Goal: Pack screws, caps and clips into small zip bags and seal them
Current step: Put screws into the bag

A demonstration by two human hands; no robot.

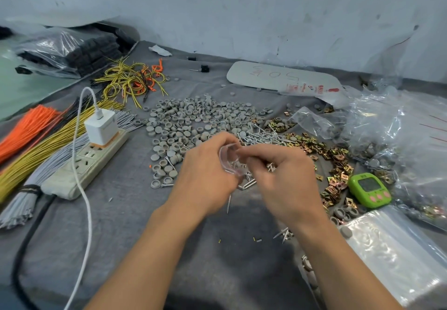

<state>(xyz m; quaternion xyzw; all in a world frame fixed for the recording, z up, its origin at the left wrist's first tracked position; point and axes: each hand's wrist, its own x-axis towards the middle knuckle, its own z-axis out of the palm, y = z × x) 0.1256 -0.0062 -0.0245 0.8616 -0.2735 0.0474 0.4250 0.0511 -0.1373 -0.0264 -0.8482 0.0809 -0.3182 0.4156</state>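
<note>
My left hand (pixel 205 174) holds a small clear zip bag (pixel 229 162) with its mouth spread wide. My right hand (pixel 280 176) pinches at the bag's mouth, fingers closed; several silver screws hang below it, blurred. A heap of grey caps (pixel 191 121) lies beyond my hands. Silver screws (pixel 263 135) are piled to the right of the caps. Brass clips (pixel 331 162) spread in a band further right. A stack of empty zip bags (pixel 396 256) lies at the near right.
A white power strip (pixel 87 164) with a charger (pixel 101 128) and cable sits at left beside bundles of orange, yellow and grey wires (pixel 36 145). A green timer (pixel 370 190) lies at right. Filled clear bags (pixel 399 135) pile up at far right.
</note>
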